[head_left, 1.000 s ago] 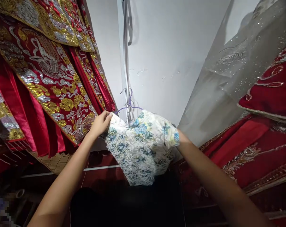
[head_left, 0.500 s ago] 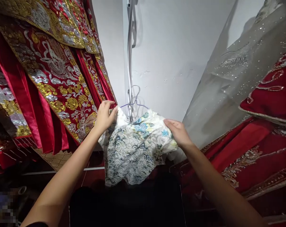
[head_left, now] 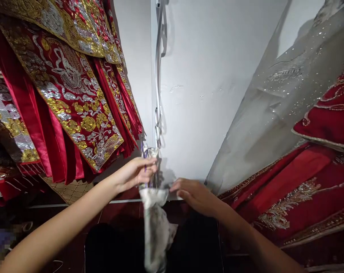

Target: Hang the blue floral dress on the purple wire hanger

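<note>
My left hand (head_left: 138, 173) is closed round a thin purple clothes hanger (head_left: 145, 151), which is turned edge-on and smeared by motion. From it hangs a white patterned short-sleeved top (head_left: 156, 231), now seen narrow and sideways, its lower part over my dark-clad lap. Part of the fabric also shows above my fingers. Just to the right of the top is my right hand (head_left: 193, 195), slightly blurred, with its fingers half bent and the thumb a little apart. Its fingertips are close to the cloth's edge; whether they touch it I cannot tell.
Red garments with gold and silver embroidery (head_left: 75, 91) hang at the left. A sheer glittering pale gown (head_left: 263, 113) and another red garment (head_left: 311, 170) hang at the right. A narrow white metal strip (head_left: 157, 76) runs down the white wall (head_left: 200, 68) ahead.
The top on its hanger has turned from spread frontal to sideways and dropped lower. My left hand moved from its shoulder to the hanger; my right hand let go of the other shoulder and moved lower left.
</note>
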A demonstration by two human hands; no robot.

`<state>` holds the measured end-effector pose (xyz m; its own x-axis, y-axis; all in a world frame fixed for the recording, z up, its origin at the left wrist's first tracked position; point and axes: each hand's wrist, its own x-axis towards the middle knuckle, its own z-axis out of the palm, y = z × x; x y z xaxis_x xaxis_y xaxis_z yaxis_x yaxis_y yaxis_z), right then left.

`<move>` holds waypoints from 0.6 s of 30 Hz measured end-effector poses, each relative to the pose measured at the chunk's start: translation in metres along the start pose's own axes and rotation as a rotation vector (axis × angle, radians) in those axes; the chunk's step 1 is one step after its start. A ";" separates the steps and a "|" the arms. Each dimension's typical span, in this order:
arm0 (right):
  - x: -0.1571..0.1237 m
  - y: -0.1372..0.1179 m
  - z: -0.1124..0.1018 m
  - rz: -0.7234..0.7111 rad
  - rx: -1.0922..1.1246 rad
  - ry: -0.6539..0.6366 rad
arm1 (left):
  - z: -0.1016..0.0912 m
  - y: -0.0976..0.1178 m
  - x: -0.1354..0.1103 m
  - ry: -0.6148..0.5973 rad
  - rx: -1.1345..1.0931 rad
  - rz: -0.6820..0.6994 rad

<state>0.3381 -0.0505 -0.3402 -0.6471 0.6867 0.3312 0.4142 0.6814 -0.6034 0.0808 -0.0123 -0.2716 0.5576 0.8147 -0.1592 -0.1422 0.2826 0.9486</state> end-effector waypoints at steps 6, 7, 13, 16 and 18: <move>0.036 0.039 -0.025 0.203 -0.105 0.318 | -0.024 0.010 -0.047 -0.018 0.824 0.103; 0.042 0.043 -0.027 0.199 -0.056 0.265 | -0.028 0.016 -0.045 0.013 0.877 0.155; 0.070 0.067 -0.044 0.239 0.377 0.290 | -0.051 0.047 -0.003 0.467 0.974 0.612; 0.093 0.080 -0.069 0.287 0.544 0.540 | -0.050 0.044 0.009 0.750 1.176 0.913; 0.110 0.084 -0.088 0.304 0.635 0.622 | -0.046 0.033 0.011 0.766 1.300 1.005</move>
<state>0.3585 0.1046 -0.2908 -0.0341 0.9496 0.3117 -0.0364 0.3105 -0.9499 0.0449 0.0297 -0.2548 0.1590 0.5402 0.8264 0.7187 -0.6372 0.2783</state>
